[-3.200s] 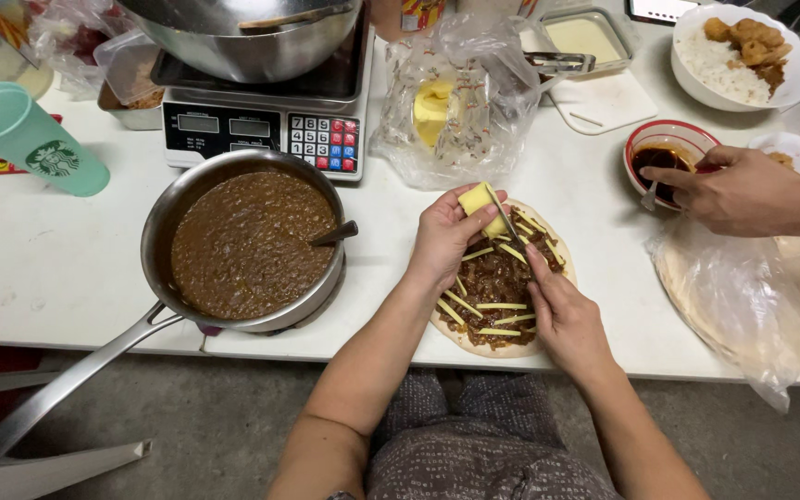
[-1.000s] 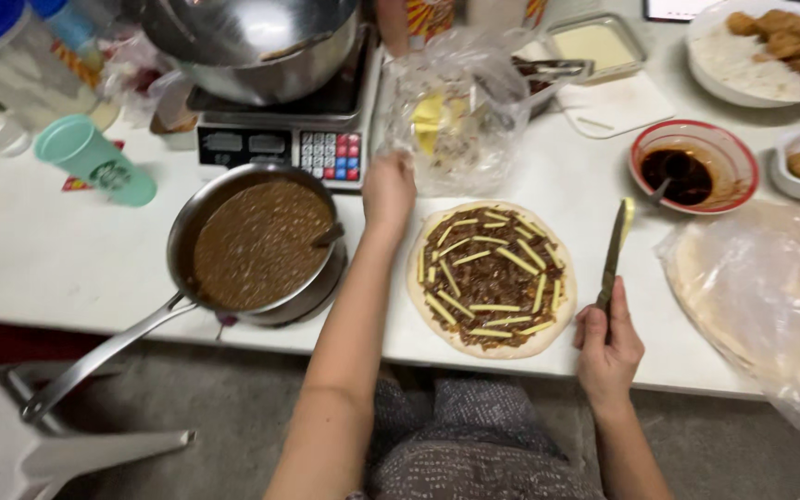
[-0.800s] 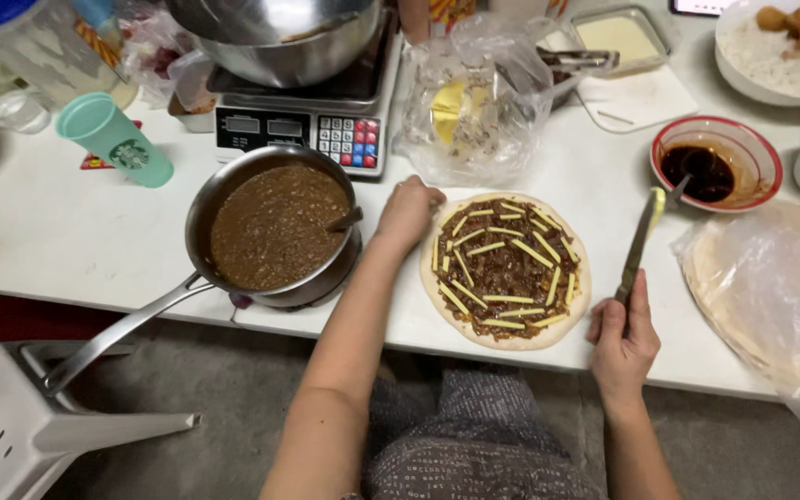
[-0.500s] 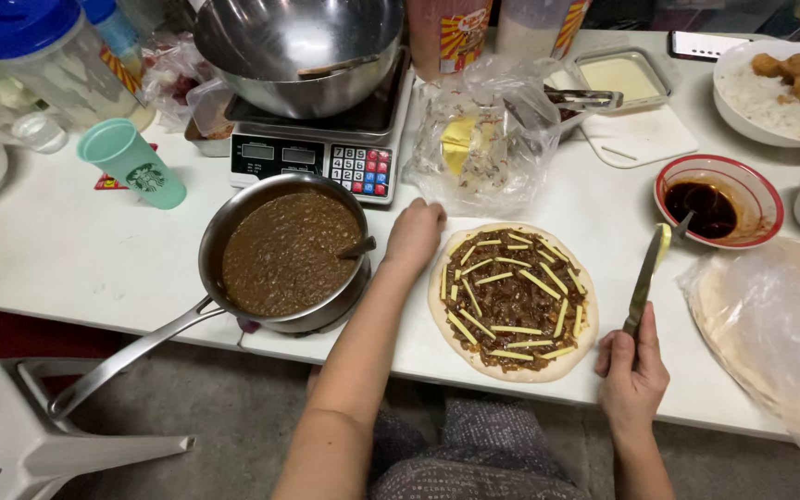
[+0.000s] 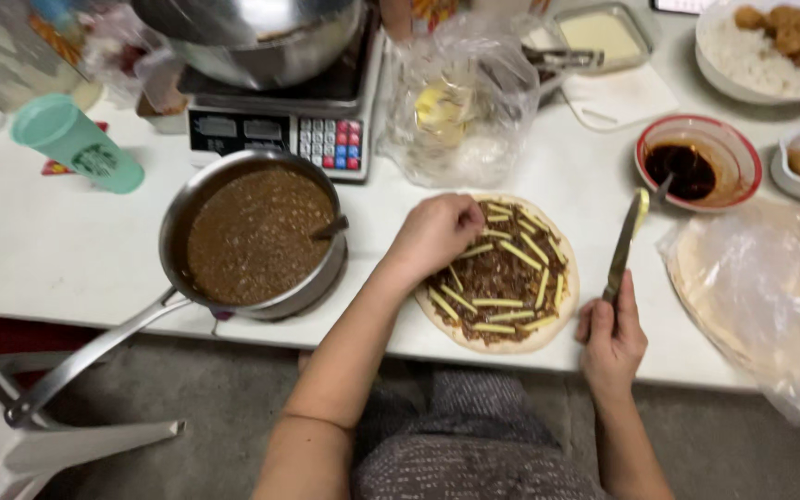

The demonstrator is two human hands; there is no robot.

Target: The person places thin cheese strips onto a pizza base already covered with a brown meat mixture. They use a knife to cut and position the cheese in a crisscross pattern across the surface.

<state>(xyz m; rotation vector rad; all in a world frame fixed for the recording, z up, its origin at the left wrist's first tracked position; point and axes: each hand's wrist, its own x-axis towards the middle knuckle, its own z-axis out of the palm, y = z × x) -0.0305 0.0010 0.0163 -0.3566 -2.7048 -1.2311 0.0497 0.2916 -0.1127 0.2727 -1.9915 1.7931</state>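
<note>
The left hand rested on the upper left edge of the round flatbread spread with dark brown mince and pale yellow cheese strips, which lay flat on the white desk directly in front of the person. Its fingers were curled loosely downward onto the topping near the rim; whether they pinched a cheese strip could not be told, since the back of the hand hid the tips.

The right hand sat just off the flatbread's right edge, fingers wrapped closed around the handle of a slim metal knife with a yellowish smear on its blade. The knife's long axis ran away from the body, nearly parallel to the flatbread's right rim, tip pointing toward the red-rimmed bowl of dark sauce. So the flatbread lay between the two hands, touching the left and just beside the right.

Left of the flatbread stood a steel long-handled pan of brown mince sauce with a spoon in it. Behind it was a digital kitchen scale carrying a large steel bowl, and a clear plastic bag holding yellow cheese. A stack of pale flatbreads in a plastic bag lay to the right.
</note>
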